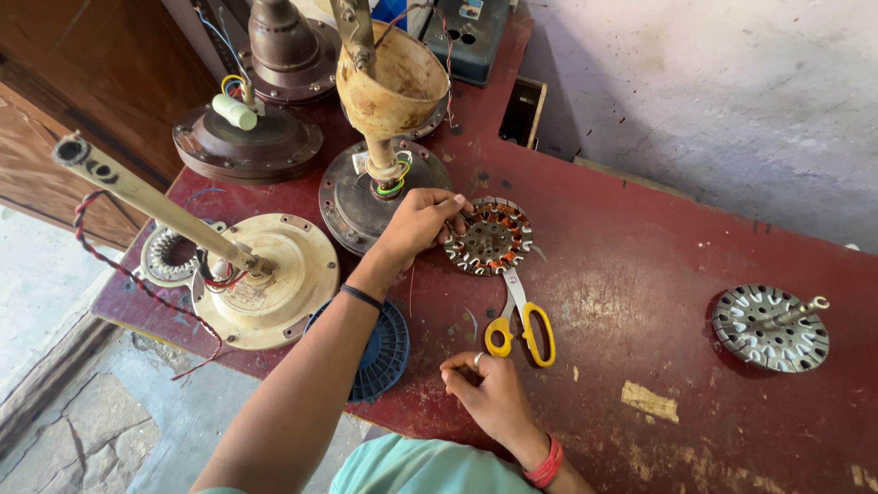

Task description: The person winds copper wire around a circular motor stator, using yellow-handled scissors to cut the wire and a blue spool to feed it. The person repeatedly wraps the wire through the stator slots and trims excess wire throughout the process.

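copper-wound stator (492, 240): 1, touched by left hand (416, 225); scissors (521, 322): 1.

A mint-green shirt (425, 468), a black band (362, 296) on the left wrist, a red band (546, 464) on the right.

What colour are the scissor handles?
Yellow: the scissors lie on the red table, head view.

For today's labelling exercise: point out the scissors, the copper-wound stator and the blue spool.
scissors (533, 331), head view, yellow handle loop
copper-wound stator (491, 240), head view, metal centre
blue spool (384, 352), head view, ribbed rim
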